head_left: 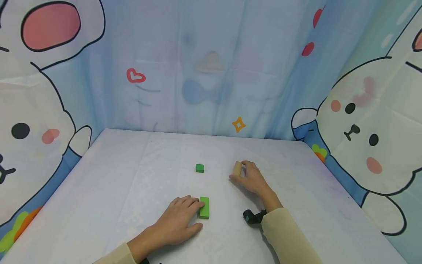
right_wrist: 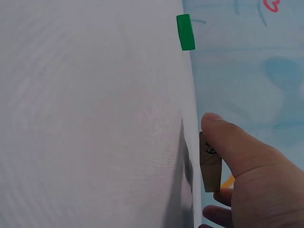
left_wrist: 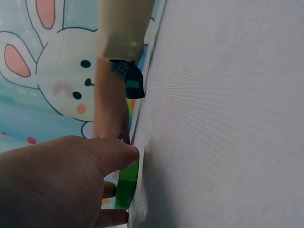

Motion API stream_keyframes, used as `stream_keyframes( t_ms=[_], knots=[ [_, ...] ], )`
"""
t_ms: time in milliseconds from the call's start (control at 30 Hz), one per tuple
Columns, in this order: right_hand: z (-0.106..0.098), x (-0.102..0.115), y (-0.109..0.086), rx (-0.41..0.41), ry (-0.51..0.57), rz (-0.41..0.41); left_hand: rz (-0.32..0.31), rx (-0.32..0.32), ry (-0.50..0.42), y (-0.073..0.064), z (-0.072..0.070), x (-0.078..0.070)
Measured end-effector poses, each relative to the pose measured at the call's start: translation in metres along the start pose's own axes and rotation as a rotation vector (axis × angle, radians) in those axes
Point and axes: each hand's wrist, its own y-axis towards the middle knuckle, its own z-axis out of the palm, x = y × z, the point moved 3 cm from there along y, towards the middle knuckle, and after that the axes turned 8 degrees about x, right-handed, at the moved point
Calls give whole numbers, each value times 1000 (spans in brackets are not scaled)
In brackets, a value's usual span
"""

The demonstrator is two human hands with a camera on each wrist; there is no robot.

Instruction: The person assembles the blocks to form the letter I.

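At right, my right hand (head_left: 249,179) pinches a likely light, stiff wooden block (head_left: 237,168) endwise. My relaxed left hand (head_left: 178,222) touches a green block (head_left: 204,208).

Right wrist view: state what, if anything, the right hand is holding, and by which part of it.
The right hand holds a wooden block by its opposite ends: thumb at one end, fingers at the other.

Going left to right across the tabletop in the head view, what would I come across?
Left hand, larger green block, wooden block, black wrist device. The smaller green block and the right hand are left out, since they overlap others in that order.
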Motion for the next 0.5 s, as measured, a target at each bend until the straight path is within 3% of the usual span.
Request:
stream_keyframes(
  t_ms=[500],
  knots=[
    [7, 15, -4, 24, 24, 0, 2, 14, -7, -1, -1, 0]
  ],
)
